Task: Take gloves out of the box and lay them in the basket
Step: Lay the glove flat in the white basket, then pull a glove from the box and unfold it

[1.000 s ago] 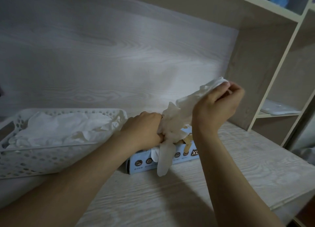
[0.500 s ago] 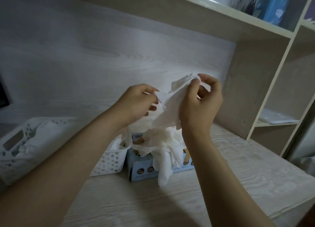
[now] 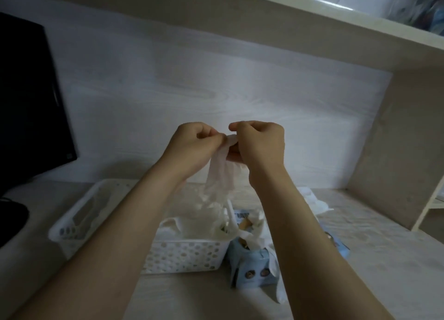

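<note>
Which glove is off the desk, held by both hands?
The raised glove, pinched between left hand and right hand; others lie in the basket or box.

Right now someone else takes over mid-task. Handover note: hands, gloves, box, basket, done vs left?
Left hand and right hand: both raised, pinching the top edge of one white glove that hangs between them.
Blue glove box: on the desk, right of the basket, more gloves spilling from its opening.
White basket: already holds a pile of gloves.
Loose white piece lies behind the box; unclear what it is.
Left: lay the held glove in the basket, then empty the box.
</note>
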### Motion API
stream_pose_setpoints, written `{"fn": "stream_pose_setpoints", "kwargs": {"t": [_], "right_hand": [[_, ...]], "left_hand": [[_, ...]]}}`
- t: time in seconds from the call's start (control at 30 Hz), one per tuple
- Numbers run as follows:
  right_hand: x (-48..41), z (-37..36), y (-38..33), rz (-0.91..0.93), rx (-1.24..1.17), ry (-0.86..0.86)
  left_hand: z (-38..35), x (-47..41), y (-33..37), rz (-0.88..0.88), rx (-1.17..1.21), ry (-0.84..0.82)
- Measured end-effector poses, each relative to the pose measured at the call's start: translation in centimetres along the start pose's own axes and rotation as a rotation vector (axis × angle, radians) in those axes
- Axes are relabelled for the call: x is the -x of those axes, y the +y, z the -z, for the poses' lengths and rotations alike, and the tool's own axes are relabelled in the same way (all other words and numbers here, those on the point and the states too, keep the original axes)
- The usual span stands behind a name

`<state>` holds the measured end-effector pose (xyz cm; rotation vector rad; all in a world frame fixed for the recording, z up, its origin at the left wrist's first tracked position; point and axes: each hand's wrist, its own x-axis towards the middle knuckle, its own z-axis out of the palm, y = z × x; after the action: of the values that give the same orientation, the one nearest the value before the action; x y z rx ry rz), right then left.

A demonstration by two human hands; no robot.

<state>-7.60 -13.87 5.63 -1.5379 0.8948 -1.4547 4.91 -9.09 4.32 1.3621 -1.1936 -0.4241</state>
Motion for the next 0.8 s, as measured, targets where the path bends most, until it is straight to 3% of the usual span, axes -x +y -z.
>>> {"fn": "stream_pose_setpoints", "kwargs": {"t": [0.2, 0.43, 0.63, 0.8], "right_hand": [[-1.5, -2.0, 0.1, -0.005, 0.09, -0.119], [-1.9, -3.4, 1.3, 0.089, 0.127, -0.129], [-2.1, -3.7, 1.8, 0.284, 0.406, -0.099], [-2.1, -3.6, 1.5, 0.241, 0.157, -0.196]], "left_hand": [[2.1, -0.5, -0.9, 0.002, -0.162, -0.041], [2.5, -1.4, -2.3, -0.095, -0.393, 0.241], [3.5, -1.7, -2.1, -0.099, -0.238, 0.413], [4.0, -1.8, -1.8, -0.124, -0.156, 0.433]]}}
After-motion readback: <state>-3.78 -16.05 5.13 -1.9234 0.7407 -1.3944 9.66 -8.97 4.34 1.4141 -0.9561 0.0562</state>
